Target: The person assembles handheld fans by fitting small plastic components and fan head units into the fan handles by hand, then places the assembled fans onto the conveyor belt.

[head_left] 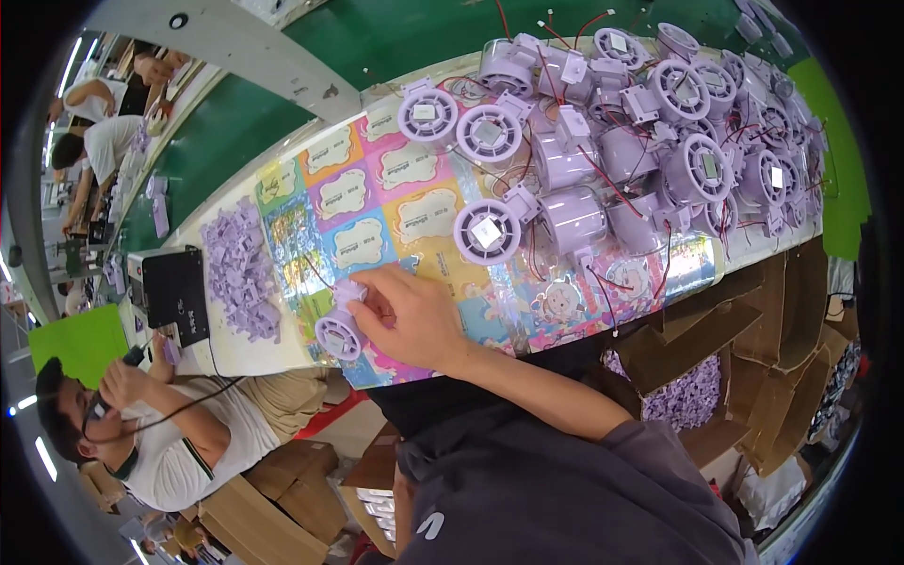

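Note:
My right hand [410,318] reaches in from the right and is closed on a lilac plastic unit with a round spoked grille [340,337], thumb and fingers at its bracket end. The unit is at the table's near left edge, its grille turned toward me, with a thin dark wire running up from it. My left hand is not in view; only a strip of skin, perhaps my left arm, shows beside my dark shirt. Right of the hand, similar lilac units [487,232] are heaped, with clear drums, pale square labels and red and black wires.
Small lilac parts [240,268] lie piled to the left, next to a black device [174,294]. Colourful printed sheeting [358,243] covers the table. A co-worker [188,433] at left holds a corded tool. Below right are cardboard boxes [753,348], one holding lilac pieces.

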{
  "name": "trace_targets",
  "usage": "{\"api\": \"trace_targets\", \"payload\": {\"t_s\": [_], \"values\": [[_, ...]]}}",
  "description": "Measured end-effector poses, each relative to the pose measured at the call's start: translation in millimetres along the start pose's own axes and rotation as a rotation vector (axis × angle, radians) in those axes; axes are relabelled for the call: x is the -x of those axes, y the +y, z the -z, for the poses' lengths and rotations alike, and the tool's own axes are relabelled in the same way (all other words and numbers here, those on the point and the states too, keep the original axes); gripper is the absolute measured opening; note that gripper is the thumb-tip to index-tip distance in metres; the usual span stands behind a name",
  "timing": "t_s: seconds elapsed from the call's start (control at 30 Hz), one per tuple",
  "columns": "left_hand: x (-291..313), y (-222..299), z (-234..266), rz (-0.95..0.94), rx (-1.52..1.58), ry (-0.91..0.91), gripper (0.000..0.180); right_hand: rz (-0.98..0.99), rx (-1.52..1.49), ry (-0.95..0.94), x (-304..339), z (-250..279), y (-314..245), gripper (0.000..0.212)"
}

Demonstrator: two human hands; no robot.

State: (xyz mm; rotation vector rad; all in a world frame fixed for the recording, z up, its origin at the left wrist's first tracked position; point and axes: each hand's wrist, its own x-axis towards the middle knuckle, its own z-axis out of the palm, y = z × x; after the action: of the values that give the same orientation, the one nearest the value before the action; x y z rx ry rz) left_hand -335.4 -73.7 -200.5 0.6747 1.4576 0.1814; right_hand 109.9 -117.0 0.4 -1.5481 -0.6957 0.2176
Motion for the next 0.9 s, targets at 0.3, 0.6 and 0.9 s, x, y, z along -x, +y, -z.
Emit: {"api": "trace_targets", "payload": {"t_s": [0.3, 0.6, 0.9], "values": [[78.0, -1.2, -70.6, 0.074, 0.405, 0.056, 0.034, -0.040, 0.037, -0.047, 1.1, 1.7, 2.8, 0.026], [94.5, 8.7, -92.1, -0.086, 0.407, 0.081, 0.026, -0.012, 0.017, -0.033, -1.7, -0.1, 4.0, 0.023], [21.0, 13.7, -75.0, 0.082, 0.234, 0.035, 0.061, -0.005, 0.096, -0.029, -1.9, -2.4, 0.8, 0.024]]}}
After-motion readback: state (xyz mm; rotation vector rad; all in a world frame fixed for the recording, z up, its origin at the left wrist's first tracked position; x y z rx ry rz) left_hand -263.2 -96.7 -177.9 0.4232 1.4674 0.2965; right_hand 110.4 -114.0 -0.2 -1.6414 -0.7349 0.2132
